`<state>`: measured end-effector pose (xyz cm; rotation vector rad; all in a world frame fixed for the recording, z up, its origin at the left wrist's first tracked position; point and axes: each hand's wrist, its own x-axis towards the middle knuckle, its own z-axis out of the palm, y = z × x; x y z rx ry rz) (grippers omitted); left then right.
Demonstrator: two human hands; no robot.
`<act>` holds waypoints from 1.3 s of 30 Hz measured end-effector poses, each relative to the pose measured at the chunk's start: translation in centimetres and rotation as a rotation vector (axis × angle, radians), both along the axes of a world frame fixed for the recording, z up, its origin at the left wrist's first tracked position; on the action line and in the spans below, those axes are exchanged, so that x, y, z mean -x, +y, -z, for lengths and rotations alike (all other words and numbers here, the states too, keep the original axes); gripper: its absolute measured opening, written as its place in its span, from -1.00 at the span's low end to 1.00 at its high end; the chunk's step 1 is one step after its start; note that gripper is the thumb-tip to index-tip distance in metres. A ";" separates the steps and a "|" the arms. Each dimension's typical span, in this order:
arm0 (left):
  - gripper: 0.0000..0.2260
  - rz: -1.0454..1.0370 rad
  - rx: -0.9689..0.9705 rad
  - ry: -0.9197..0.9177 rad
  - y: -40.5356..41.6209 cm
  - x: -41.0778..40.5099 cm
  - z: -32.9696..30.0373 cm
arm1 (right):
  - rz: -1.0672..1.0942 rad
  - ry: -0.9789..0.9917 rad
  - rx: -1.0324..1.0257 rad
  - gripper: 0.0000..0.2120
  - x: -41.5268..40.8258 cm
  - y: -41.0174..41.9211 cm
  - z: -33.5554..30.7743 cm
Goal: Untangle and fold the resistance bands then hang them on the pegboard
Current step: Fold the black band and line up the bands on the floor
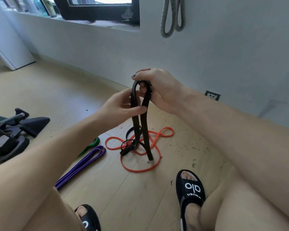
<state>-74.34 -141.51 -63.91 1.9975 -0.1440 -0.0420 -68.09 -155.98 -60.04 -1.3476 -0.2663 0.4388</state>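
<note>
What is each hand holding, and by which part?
Both hold the black rubber resistance band: right hand grips its top fold, left hand pinches the strands below.

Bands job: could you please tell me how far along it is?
Done: a grey band hangs on the wall. In hand: the right hand grips the black band at its fold, and the left hand pinches it lower. Left: orange band, purple band and green band on the floor.

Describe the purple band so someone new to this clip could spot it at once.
Start at the wooden floor below the window wall. Left of the tangled orange band, the purple band lies flat and folded, running diagonally beside the green band. It is the only purple one, and it lies apart from the tangle.
</note>
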 end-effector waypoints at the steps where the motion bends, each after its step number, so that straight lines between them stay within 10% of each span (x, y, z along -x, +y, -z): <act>1: -0.70 0.006 0.010 0.015 0.1 -0.1 0.1 | -0.003 0.010 -0.009 -0.89 -0.1 0.0 0.0; 20: -0.85 0.005 -0.131 -0.027 1.4 -0.6 0.9 | 0.038 0.085 0.063 -0.98 -0.2 -0.5 0.2; 39: -0.89 0.037 -0.266 -0.029 2.0 -0.3 0.5 | 0.025 0.099 0.342 -0.61 0.1 -1.7 0.2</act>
